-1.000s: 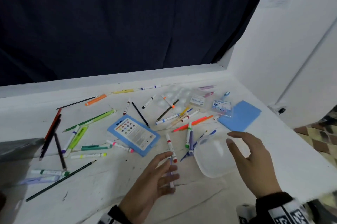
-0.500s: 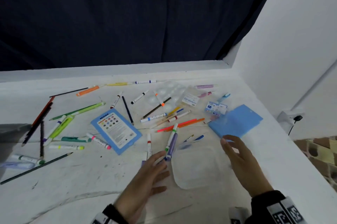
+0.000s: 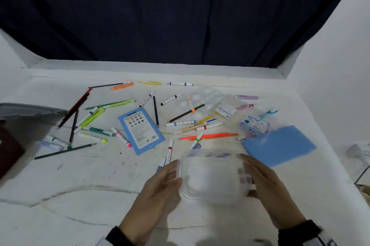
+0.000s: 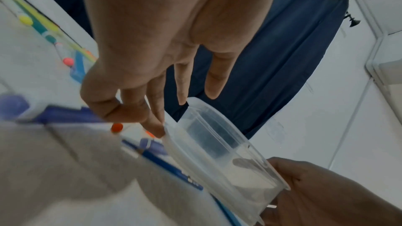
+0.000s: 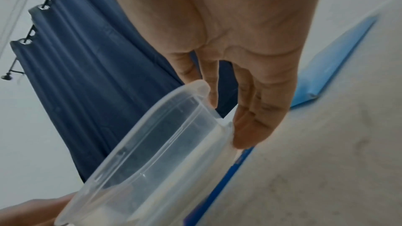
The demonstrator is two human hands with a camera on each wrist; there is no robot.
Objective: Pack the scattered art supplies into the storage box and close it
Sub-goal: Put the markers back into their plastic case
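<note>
The clear plastic storage box [image 3: 212, 177] is empty and tilted, held up off the white table [image 3: 90, 185] between my two hands. My left hand [image 3: 160, 181] presses straight fingers against its left rim [image 4: 174, 126]. My right hand [image 3: 266, 181] lies along its right side, fingers straight [image 5: 250, 123]. The box's blue lid [image 3: 280, 143] lies flat just beyond my right hand. Several markers and pencils [image 3: 210, 136] are scattered across the table behind the box. A blue colour-pencil pack [image 3: 140, 129] lies among them.
A clear paint palette [image 3: 200, 101] and small clear packets [image 3: 254, 125] sit at the back right. A grey object [image 3: 30, 111] and a dark red one [image 3: 8, 149] stand at the left edge. A dark curtain [image 3: 180, 15] hangs behind; a white wall [image 3: 330, 55] rises on the right.
The box lay flat on the table with my hands apart beside it. Both hands have closed in on its sides and raised and tilted it.
</note>
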